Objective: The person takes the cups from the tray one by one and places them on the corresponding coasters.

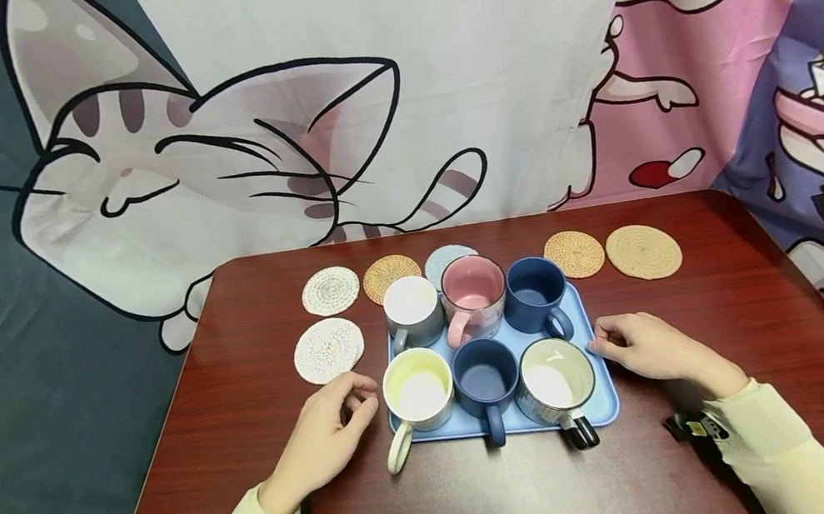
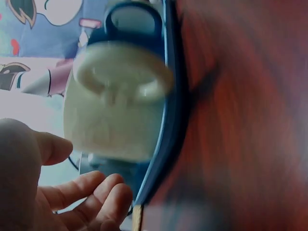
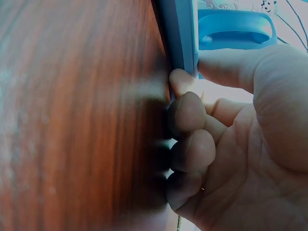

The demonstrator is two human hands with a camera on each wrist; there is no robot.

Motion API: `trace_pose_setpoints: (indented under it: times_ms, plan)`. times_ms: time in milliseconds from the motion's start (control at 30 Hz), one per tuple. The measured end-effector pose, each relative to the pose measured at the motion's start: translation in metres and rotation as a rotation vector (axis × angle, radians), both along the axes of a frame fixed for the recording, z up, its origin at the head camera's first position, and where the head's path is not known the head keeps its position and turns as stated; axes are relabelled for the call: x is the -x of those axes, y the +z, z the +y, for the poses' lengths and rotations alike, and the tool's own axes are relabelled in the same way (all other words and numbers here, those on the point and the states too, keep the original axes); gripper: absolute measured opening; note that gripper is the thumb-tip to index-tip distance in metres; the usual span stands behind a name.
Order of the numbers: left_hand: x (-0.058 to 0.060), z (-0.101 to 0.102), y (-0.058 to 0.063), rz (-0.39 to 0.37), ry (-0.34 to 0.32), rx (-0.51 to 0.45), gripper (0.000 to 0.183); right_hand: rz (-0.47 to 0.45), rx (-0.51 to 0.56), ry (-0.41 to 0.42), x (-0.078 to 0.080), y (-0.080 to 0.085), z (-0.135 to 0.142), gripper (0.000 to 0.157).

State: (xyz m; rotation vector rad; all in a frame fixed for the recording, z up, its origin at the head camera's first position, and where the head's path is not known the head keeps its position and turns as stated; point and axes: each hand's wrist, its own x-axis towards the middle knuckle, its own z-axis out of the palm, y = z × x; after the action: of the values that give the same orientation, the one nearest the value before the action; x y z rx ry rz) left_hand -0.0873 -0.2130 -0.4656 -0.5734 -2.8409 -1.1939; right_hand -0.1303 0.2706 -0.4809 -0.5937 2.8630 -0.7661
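Note:
A light blue tray (image 1: 441, 432) on the table carries several mugs. My right hand (image 1: 643, 343) pinches its right rim, the thumb on top and a fingertip under the edge in the right wrist view. At the left side my left hand (image 1: 325, 434) is beside the tray with thumb and fingers apart, holding nothing. Nearest to it is a pale yellow mug (image 1: 418, 390), its handle pointing to the front. The front row also has a dark blue mug (image 1: 485, 375) and a cream mug with a black handle (image 1: 556, 376). Behind stand a grey-white mug (image 1: 414, 315), a pink mug (image 1: 473, 292) and another dark blue mug (image 1: 537, 294).
Round woven coasters lie behind and beside the tray: a white coaster (image 1: 330, 291), a speckled white coaster (image 1: 329, 350), a tan coaster (image 1: 389, 274), a light blue coaster (image 1: 446, 258), and two straw-coloured ones at right, including a larger coaster (image 1: 643, 252). A printed cloth (image 1: 513, 70) hangs behind the table.

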Motion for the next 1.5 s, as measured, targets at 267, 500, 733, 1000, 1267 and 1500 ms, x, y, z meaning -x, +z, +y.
trace_pose_setpoints:
  times_ms: [267,500,733,1000,1267,1500]
  plan:
    - [-0.023,0.011,0.002,-0.248,0.011,-0.203,0.007,0.009,0.001,0.001,0.000,0.001,0.000,0.034]
    - [-0.034,0.017,-0.005,-0.357,-0.013,-0.303,0.017,-0.004,-0.006,-0.005,-0.001,0.000,0.000,0.034]
    - [-0.040,0.021,-0.010,-0.360,-0.037,-0.344,0.022,-0.010,0.002,-0.004,-0.002,0.001,-0.001,0.034]
    - [-0.047,0.025,-0.013,-0.418,-0.148,-0.440,0.025,0.002,0.002,0.003,-0.001,0.001,-0.001,0.035]
    - [-0.049,0.027,-0.013,-0.452,-0.171,-0.354,0.028,-0.007,0.005,0.003,-0.002,0.003,-0.001,0.034]
    - [-0.052,0.031,-0.007,-0.552,-0.201,-0.412,0.039,-0.006,-0.002,0.002,-0.002,0.003,-0.001,0.034]
